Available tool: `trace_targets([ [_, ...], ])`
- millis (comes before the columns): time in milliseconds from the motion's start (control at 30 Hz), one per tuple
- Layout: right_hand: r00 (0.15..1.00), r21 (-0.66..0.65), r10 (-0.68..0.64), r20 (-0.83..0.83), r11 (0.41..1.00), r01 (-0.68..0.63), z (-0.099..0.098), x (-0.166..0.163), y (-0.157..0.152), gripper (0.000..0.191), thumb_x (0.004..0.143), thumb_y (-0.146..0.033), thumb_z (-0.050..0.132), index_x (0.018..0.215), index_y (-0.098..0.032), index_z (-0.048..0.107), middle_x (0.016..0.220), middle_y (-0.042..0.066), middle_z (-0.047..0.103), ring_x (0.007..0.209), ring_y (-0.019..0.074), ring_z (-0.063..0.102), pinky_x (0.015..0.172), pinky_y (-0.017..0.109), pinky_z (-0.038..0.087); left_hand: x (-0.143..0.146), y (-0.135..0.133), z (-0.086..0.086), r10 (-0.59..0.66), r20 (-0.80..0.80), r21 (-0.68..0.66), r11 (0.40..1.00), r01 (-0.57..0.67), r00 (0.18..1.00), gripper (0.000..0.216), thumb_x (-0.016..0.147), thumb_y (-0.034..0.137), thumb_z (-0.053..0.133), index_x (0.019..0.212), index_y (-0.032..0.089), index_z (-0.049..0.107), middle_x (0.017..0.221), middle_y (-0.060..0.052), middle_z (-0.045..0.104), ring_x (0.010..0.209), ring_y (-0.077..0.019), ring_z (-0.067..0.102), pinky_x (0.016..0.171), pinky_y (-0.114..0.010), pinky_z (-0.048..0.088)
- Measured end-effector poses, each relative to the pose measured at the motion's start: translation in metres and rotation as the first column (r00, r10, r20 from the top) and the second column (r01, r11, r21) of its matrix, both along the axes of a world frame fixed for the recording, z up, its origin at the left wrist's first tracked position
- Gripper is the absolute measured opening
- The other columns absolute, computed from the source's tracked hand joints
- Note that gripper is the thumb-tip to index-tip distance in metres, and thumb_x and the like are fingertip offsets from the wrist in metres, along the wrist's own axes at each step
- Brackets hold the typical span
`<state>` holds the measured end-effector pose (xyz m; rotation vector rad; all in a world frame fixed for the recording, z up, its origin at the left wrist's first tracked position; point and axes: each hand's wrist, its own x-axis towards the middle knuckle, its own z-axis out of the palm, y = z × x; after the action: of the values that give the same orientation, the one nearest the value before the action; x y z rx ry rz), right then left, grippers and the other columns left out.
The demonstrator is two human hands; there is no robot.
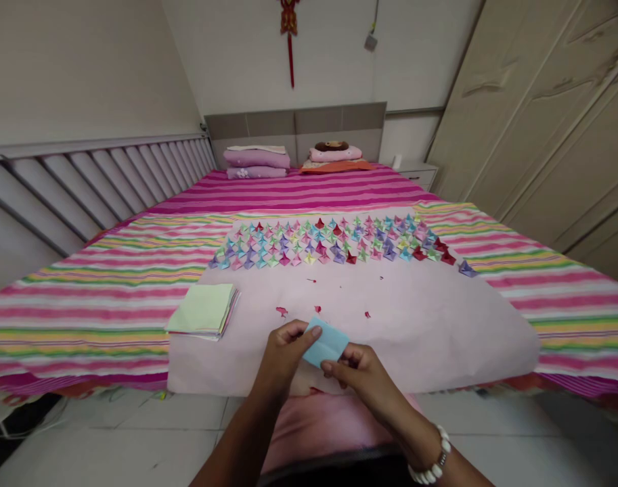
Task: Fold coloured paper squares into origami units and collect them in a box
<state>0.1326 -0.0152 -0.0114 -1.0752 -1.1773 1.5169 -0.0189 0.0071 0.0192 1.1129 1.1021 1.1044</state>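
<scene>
My left hand [284, 352] and my right hand [358, 370] both pinch a folded light blue paper [327, 345] just above the near edge of a pale pink sheet [440, 325] spread on the bed. The left thumb and fingers close on the paper's left edge, while the right fingers grip its lower right side. A white bead bracelet [433, 463] is on my right wrist. To the left lies a stack of coloured paper squares [203, 311], light green on top. Farther back, several small folded paper shapes [334, 242] in many colours lie in rows.
The bed carries a striped cover [85, 297]. Small red paper scraps [282, 311] dot the pink sheet. Folded purple blankets [256, 162] and a pillow pile [335, 157] sit at the headboard. A slatted wall panel is left, a wardrobe [557, 122] right, tiled floor below.
</scene>
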Motion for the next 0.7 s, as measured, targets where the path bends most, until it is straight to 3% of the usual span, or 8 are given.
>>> trace_targets([
  [167,0.999,0.018,-0.042,-0.027,0.999,0.042,0.001,0.002,0.001,0.034,0.067,-0.045,0.074,0.057,-0.016,0.06,0.049,-0.005,0.046,0.047,0.0086,0.038,0.048,0.023,0.029,0.004,-0.001,0.0,-0.018,0.007,-0.016,1.0,0.019,1.0,0.023,0.071,0.037,0.071,0.072,0.014,0.07,0.063,0.0,0.063,0.061,-0.0137,0.056,0.06,-0.025,0.044],
  [267,0.996,0.061,-0.085,0.008,0.995,0.085,0.001,0.005,0.001,0.033,0.069,-0.044,0.073,0.059,-0.016,0.06,0.048,-0.005,0.046,0.047,0.0091,0.038,0.048,0.023,0.028,0.003,-0.001,-0.007,0.001,0.018,0.102,0.995,-0.003,1.0,0.042,0.065,0.03,0.077,0.104,0.018,0.068,0.094,-0.006,0.068,0.083,-0.0197,0.062,0.072,-0.03,0.048],
  [333,0.993,0.088,-0.113,0.024,0.99,0.11,0.001,0.007,0.001,0.033,0.07,-0.044,0.072,0.059,-0.016,0.06,0.048,-0.005,0.046,0.048,0.0095,0.039,0.048,0.024,0.028,0.0,-0.001,-0.01,0.038,-0.06,0.262,0.965,-0.021,0.997,0.059,0.063,0.024,0.079,0.119,0.024,0.061,0.117,-0.009,0.061,0.099,-0.0226,0.059,0.079,-0.032,0.048],
  [467,0.99,0.087,-0.133,0.039,0.988,0.13,0.004,0.009,0.001,0.032,0.067,-0.045,0.074,0.058,-0.017,0.062,0.048,-0.003,0.051,0.048,0.011,0.043,0.049,0.025,0.032,-0.007,-0.004,-0.012,0.125,-0.27,0.523,0.851,0.036,0.955,0.048,0.069,0.02,0.074,0.115,0.03,0.063,0.126,-0.007,0.054,0.115,-0.0258,0.051,0.083,-0.033,0.047],
  [700,0.99,0.08,-0.136,0.031,0.988,0.133,0.006,0.008,0.001,0.031,0.065,-0.044,0.076,0.06,-0.016,0.063,0.048,-0.003,0.053,0.047,0.0112,0.045,0.048,0.024,0.034,-0.007,-0.009,-0.012,0.086,-0.212,0.618,0.783,0.065,0.974,0.029,0.074,0.017,0.072,0.1,0.027,0.069,0.121,-0.007,0.054,0.114,-0.023,0.052,0.094,-0.038,0.044],
])
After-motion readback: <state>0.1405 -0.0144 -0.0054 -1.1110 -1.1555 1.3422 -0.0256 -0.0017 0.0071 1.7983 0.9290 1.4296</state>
